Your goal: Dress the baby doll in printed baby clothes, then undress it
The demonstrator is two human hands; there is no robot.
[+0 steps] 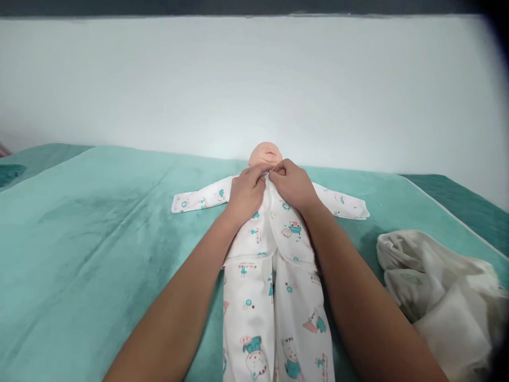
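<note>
A baby doll (265, 154) lies on its back on a teal blanket (99, 239), head away from me. It wears a white printed sleepsuit (274, 276) with sleeves spread to both sides. My left hand (245, 192) and my right hand (292, 184) meet at the doll's neck. Both are closed, pinching the two front edges of the suit together at the collar. My forearms run up over the suit's legs.
A crumpled white cloth (441, 297) lies on the blanket at the right. A pale wall (254, 85) stands right behind the doll's head. The darker green bed edge (457, 196) shows at far right.
</note>
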